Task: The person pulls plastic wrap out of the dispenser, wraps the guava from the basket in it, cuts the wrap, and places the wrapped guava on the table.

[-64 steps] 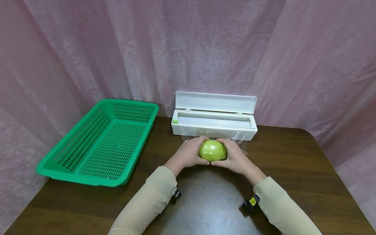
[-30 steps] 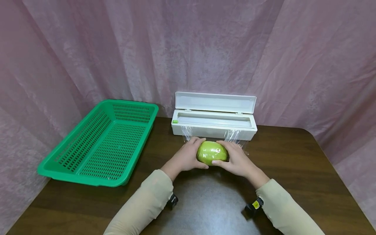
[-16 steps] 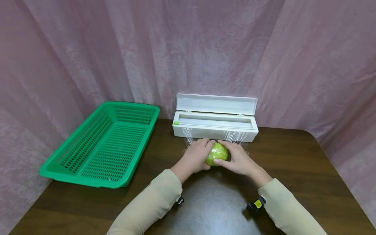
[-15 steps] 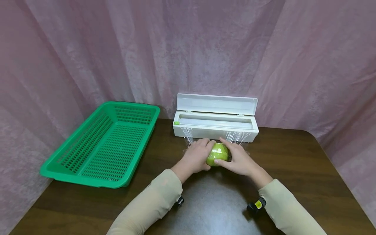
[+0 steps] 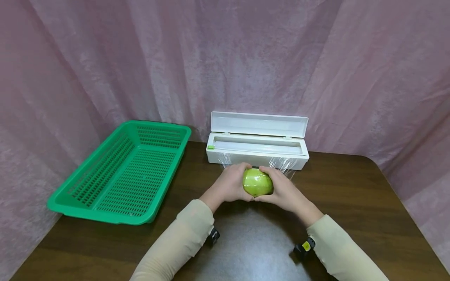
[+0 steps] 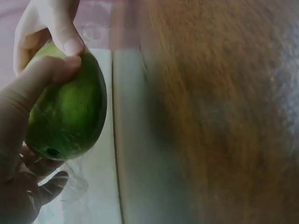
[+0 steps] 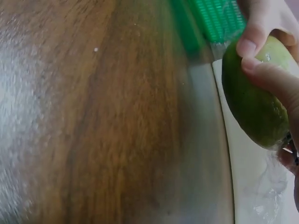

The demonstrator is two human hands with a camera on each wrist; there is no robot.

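A smooth, glossy green fruit [image 5: 257, 182] with clear cling film around it is held between both hands at the middle of the table. My left hand [image 5: 233, 183] grips its left side, fingers over the far edge and thumb along the near one. On the opposite side my right hand [image 5: 282, 190] holds it the same way. Both thumbs meet on the fruit [image 6: 67, 109] in the left wrist view. Creased film [image 5: 283, 164] stretches from behind the hands to the front of a white cling film box [image 5: 258, 157], whose lid stands up.
A long roll of film [image 5: 256, 147] lies inside the box. Left of it sits a green plastic basket [image 5: 100, 214] with slotted walls. The brown wooden table [image 5: 351, 203] backs onto a pink curtain [image 5: 260, 58].
The fruit has been turned and shifted slightly in the hands. My left hand, which covered its left part half a second ago, has drawn back to its side, and the thumbs have come together.
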